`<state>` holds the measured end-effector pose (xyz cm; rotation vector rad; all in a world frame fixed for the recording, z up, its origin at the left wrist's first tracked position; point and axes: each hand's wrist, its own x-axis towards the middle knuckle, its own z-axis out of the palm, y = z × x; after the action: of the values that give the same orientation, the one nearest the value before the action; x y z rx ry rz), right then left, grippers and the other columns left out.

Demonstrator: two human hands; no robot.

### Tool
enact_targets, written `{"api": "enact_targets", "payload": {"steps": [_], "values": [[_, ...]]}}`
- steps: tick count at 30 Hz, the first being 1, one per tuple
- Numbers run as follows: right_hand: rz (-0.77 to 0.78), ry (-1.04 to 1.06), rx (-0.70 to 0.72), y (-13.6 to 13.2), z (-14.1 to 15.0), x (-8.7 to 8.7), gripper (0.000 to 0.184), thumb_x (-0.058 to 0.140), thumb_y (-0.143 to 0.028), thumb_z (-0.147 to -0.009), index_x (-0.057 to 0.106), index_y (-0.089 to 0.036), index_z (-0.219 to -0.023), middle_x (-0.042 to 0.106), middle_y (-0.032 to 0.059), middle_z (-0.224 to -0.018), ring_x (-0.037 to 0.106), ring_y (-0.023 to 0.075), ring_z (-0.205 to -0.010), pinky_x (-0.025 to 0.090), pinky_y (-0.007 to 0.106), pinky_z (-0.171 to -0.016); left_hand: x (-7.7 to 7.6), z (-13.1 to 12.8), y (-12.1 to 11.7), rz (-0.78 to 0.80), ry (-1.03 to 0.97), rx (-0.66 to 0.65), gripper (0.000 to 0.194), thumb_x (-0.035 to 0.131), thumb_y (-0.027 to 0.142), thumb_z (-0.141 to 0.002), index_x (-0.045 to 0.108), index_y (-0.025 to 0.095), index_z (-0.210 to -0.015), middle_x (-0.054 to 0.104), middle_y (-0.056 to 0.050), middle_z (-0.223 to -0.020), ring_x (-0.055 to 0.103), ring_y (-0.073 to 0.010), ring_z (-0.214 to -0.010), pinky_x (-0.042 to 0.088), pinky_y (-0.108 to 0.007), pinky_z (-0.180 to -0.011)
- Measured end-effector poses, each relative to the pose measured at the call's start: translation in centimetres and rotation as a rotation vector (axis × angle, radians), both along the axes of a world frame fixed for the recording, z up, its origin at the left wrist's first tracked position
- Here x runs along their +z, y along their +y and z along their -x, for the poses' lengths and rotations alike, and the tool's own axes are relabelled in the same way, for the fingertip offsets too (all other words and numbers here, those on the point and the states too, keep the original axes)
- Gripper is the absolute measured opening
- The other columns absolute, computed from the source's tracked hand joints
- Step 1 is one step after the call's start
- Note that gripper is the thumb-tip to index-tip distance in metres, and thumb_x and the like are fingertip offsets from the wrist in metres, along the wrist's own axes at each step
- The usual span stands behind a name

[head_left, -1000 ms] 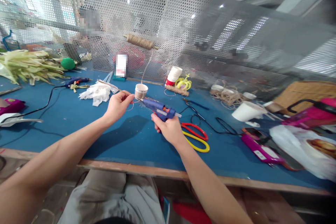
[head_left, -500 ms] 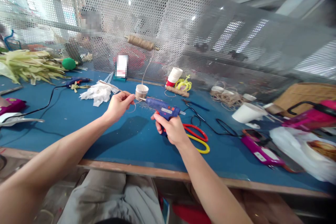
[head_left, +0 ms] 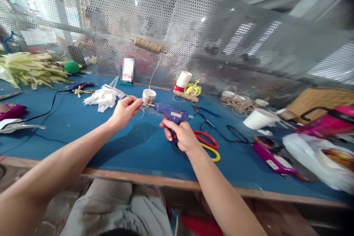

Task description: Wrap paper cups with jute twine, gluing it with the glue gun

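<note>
My right hand is wrapped round a blue hot glue gun, its nozzle pointing left. The fingers of my left hand are pinched on a thin brown stick, whose far end sticks out up and to the left. The nozzle tip is close to the left fingertips; whether it touches the stick I cannot tell. Just behind stands a small white roll wrapped in twine. A loose loop of twine hangs below the left fingertips.
Red-and-yellow-handled scissors lie beside my right wrist. White crumpled cloth lies left, near a second glue gun and dried husks. A twine spool hangs on the perforated screen. Pliers, twine coils and a white bag are right.
The glue gun has shifted very slightly down and right, its nozzle still near my left fingertips. My left hand keeps its pinch in nearly the same place.
</note>
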<state>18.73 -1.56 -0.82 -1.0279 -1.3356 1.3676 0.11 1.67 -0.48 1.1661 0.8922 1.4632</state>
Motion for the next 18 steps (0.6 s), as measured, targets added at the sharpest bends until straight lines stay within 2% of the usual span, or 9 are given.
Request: {"api": "enact_targets", "payload": {"steps": [5,10,14,18], "values": [[-0.012,0.025,0.065,0.06,-0.17,0.02,0.018,0.063,-0.029,-0.067,0.055,-0.014,-0.07,0.059,-0.0009,-0.061,0.04,0.0038,-0.036,0.029,0.018,-0.033,-0.15,0.12,0.16,-0.025,0.066,0.049,0.02,0.059,0.031,-0.07,0.052,0.013,-0.065,0.051,0.003,-0.052,0.033,-0.0024,-0.039,0.022,-0.019,-0.039],[-0.002,0.009,0.039,0.22,-0.47,0.22,0.018,0.063,-0.03,-0.067,0.054,-0.014,-0.069,0.057,-0.0021,-0.055,0.04,0.0044,-0.036,0.028,0.018,-0.033,-0.29,0.08,0.16,-0.037,0.098,0.014,0.019,0.059,0.031,-0.071,0.053,0.013,-0.066,0.052,0.002,-0.054,0.035,-0.0029,-0.04,0.025,-0.019,-0.04],[0.033,-0.084,0.097,-0.01,-0.48,0.58,0.019,0.062,-0.03,-0.067,0.055,-0.013,-0.068,0.05,-0.0047,-0.043,0.037,0.0047,-0.034,0.027,0.019,-0.033,-0.45,0.21,0.38,-0.048,0.078,0.029,0.019,0.059,0.031,-0.071,0.053,0.013,-0.066,0.052,0.002,-0.054,0.035,-0.0029,-0.04,0.024,-0.019,-0.04],[-0.015,-0.019,0.079,0.15,-0.55,0.68,0.018,0.063,-0.029,-0.066,0.054,-0.014,-0.071,0.06,-0.0011,-0.061,0.039,0.0037,-0.036,0.028,0.019,-0.033,-0.5,0.26,0.34,-0.046,0.143,0.028,0.02,0.059,0.032,-0.071,0.053,0.014,-0.066,0.052,0.002,-0.054,0.035,-0.0032,-0.04,0.025,-0.019,-0.039]]}}
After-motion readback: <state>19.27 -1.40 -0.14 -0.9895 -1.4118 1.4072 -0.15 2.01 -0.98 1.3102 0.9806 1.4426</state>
